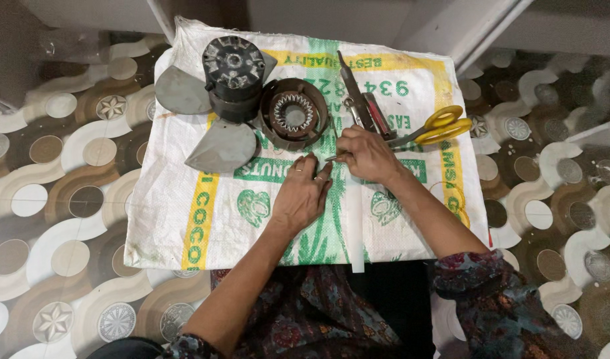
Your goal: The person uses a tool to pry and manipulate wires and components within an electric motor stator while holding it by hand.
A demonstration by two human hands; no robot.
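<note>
Right now the work sits at a thin metal tool (333, 157), maybe a needle or a small pick; the view is too small to tell. The right hand (366, 154) pinches it with closed fingers, and its tip points to the left hand (304, 194). The left hand lies flat with fingers together on a long white strip (353, 219), which runs down the white woven sack (185, 219) spread on the patterned floor (46, 199). Whether the left hand grips anything under its fingers, I cannot tell.

Just above the hands stands a round stator ring with copper windings (294, 113), already out of its housing. Beside it, touching, is the dark fan motor body (233, 76) with grey blades (222, 146) attached. To the right lie yellow-handled scissors (438, 127) and a few flat dark tools (365, 100), near the right hand.

As I judge it, the taking apart is done, while the fine work on the strip is only in the middle and the motor is not yet put together.
</note>
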